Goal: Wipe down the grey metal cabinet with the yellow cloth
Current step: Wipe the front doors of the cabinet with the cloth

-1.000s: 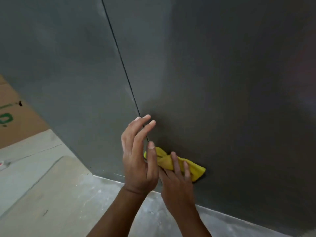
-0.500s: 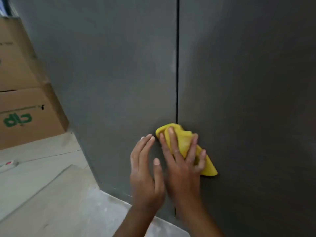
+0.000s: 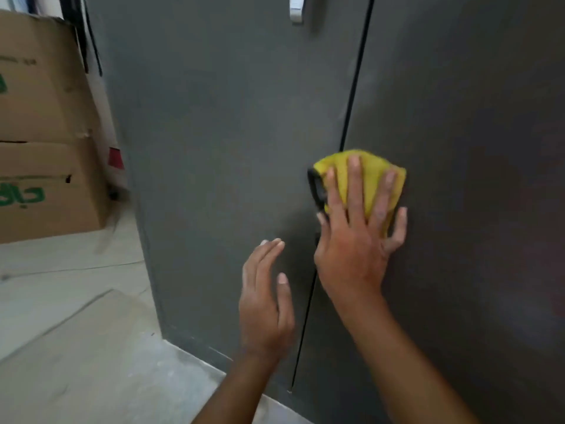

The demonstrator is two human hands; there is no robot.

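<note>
The grey metal cabinet (image 3: 220, 142) fills most of the view, with a dark vertical seam between its two doors. My right hand (image 3: 354, 240) presses the bunched yellow cloth (image 3: 370, 179) flat against the doors at the seam, fingers spread straight over it. A black handle (image 3: 316, 188) shows just left of the cloth. My left hand (image 3: 266, 301) is lower left of it, fingers straight, close to the left door and holding nothing; contact with the door is unclear.
Stacked cardboard boxes (image 3: 39, 133) with green print stand on the left beside the cabinet. A pale floor (image 3: 76, 347) runs along the cabinet's base. A silver handle (image 3: 296, 10) shows at the top of the left door.
My right hand has slid the cloth upward along the seam from near the cabinet's base. The left hand has followed upward, and the view has risen and turned left.
</note>
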